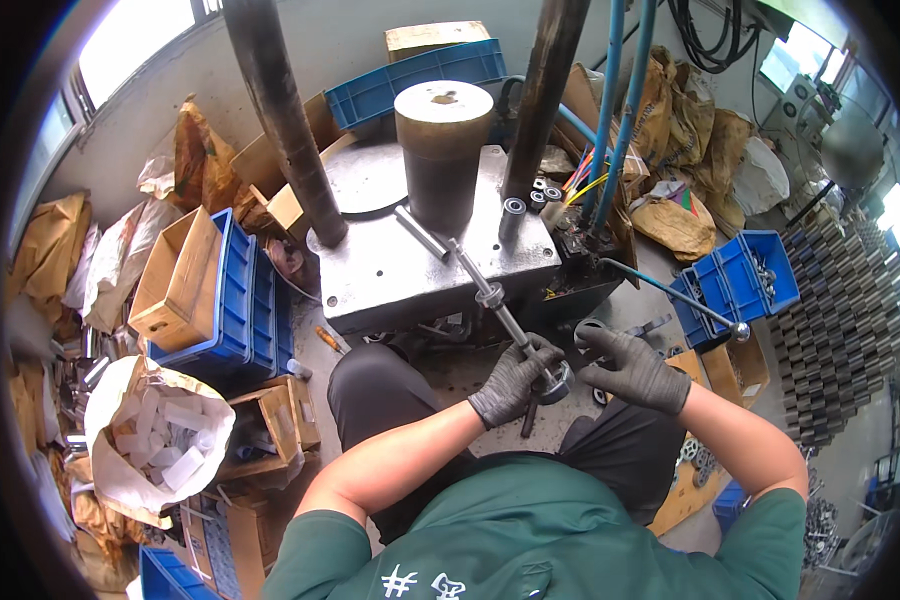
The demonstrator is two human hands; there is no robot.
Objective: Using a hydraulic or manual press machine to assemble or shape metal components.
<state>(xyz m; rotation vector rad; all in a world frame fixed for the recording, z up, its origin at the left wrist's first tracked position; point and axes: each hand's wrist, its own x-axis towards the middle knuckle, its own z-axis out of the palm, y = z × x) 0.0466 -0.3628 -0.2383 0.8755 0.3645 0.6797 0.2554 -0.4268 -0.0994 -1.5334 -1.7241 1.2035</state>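
Left hand [510, 383]: gloved fingers wrapped tight around the near end of the long metal rod [490, 296].
Right hand [630, 368]: fingers half curled, holding a small metal ring [588, 330] beside the rod.
Rod: slants up to the front edge of the grey press table [390, 270].
Danger: the rod might slip from the glove and fall on the lap.
Farther: the big round block [442, 150] could pinch fingers.

Left: stacked blue crates [248, 300] with an open cardboard box [175, 280] on top.
Lower left: paper sack [135, 425] of white pieces.
Right: blue bin [745, 275] — beside stacked metal cylinders [840, 320].
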